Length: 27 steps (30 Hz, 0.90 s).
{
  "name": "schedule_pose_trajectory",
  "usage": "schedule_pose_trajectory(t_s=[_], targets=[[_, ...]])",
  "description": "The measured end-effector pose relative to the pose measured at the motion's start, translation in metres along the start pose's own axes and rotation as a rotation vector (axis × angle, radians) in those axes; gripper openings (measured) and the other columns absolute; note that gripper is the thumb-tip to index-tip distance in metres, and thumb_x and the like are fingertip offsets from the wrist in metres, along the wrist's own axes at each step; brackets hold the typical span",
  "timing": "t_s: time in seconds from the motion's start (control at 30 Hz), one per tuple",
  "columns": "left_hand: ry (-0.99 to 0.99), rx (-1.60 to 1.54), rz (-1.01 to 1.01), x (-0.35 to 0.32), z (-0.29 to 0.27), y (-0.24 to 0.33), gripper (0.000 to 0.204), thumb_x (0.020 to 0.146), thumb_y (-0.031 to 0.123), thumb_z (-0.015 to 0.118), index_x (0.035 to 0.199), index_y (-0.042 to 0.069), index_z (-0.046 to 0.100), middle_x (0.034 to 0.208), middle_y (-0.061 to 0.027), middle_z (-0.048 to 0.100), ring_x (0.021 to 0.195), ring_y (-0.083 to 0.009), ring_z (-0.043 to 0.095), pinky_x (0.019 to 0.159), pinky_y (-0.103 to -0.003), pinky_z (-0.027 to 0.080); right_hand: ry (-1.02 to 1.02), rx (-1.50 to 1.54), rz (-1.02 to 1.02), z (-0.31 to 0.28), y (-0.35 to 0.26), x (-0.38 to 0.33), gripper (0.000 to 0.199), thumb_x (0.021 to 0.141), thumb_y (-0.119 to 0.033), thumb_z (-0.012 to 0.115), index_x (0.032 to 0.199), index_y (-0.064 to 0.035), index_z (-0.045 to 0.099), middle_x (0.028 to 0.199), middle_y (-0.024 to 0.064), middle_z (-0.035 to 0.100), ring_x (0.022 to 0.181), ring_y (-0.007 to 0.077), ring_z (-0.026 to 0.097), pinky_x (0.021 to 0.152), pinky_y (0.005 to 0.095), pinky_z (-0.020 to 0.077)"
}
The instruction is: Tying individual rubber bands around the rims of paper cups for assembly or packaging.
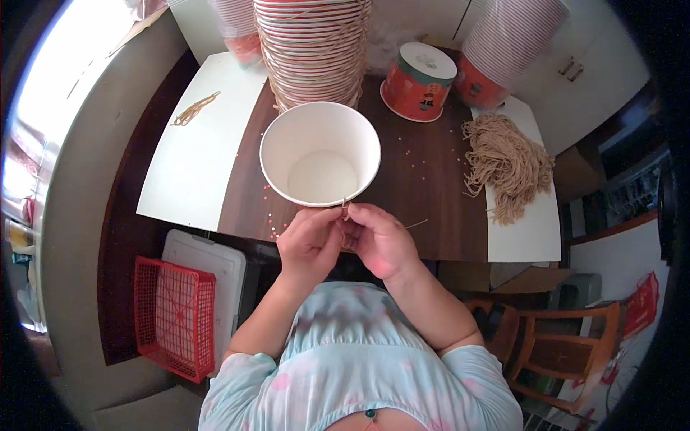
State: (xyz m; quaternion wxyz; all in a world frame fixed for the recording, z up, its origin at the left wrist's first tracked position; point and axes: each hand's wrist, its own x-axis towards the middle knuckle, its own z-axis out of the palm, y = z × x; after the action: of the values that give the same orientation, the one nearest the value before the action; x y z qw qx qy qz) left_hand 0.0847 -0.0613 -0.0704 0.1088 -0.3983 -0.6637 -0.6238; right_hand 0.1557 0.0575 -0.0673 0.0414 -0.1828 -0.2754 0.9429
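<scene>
A large white paper bucket (320,154) stands open end up on the brown tabletop, its inside facing me. Right at its near rim, my left hand (310,241) and my right hand (381,237) meet with fingertips pinched together. Between them runs a thin tan cord (345,207), with a loose end (418,223) sticking out beyond my right hand. Most of the cord is hidden by my fingers. A loose heap of the same tan cords (507,165) lies at the right side of the table.
Behind the bucket rises a tall stack of nested buckets (313,54) with cords on them. A red lidded bucket (420,82) and a wrapped bucket stack (503,57) stand at back right. Small bits dot the tabletop. Some yellowish bands (195,109) lie left; a red basket (175,316) sits below.
</scene>
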Motion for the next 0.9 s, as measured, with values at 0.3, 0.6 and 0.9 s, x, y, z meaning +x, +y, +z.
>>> schedule_pose_trajectory(t_s=[0.3,0.6,0.9], targets=[[-0.025,0.16,0.118,-0.007,-0.002,-0.004,0.02,0.076,-0.008,0.065,0.095,-0.001,0.066,0.088,-0.0118,0.067,0.078,-0.0186,0.065,0.07,-0.027,0.051,0.05,0.06,-0.033,0.001,0.011,0.002,0.022,0.091,-0.023,0.049,0.096,-0.0068,0.063,0.089,0.003,0.065,0.079,0.0141,0.059,0.073,0.0303,0.0461],[-0.043,-0.244,-0.249,-0.017,-0.005,-0.011,0.021,0.078,-0.011,0.06,0.097,-0.004,0.064,0.091,-0.0083,0.067,0.084,-0.0137,0.064,0.075,-0.023,0.049,0.076,-0.208,-0.035,-0.007,-0.003,0.0,0.022,0.089,-0.021,0.051,0.098,-0.0066,0.064,0.089,0.0031,0.066,0.078,0.0123,0.058,0.075,0.0283,0.0445],[-0.123,-0.9,-0.539,-0.011,-0.011,-0.006,0.038,0.084,-0.008,0.057,0.12,-0.006,0.046,0.114,-0.0164,0.059,0.103,-0.0217,0.061,0.092,-0.032,0.049,0.099,-0.342,-0.228,0.005,-0.001,-0.004,0.014,0.088,-0.016,0.058,0.095,-0.0054,0.064,0.089,0.0013,0.066,0.08,0.0089,0.06,0.076,0.0243,0.0474]])
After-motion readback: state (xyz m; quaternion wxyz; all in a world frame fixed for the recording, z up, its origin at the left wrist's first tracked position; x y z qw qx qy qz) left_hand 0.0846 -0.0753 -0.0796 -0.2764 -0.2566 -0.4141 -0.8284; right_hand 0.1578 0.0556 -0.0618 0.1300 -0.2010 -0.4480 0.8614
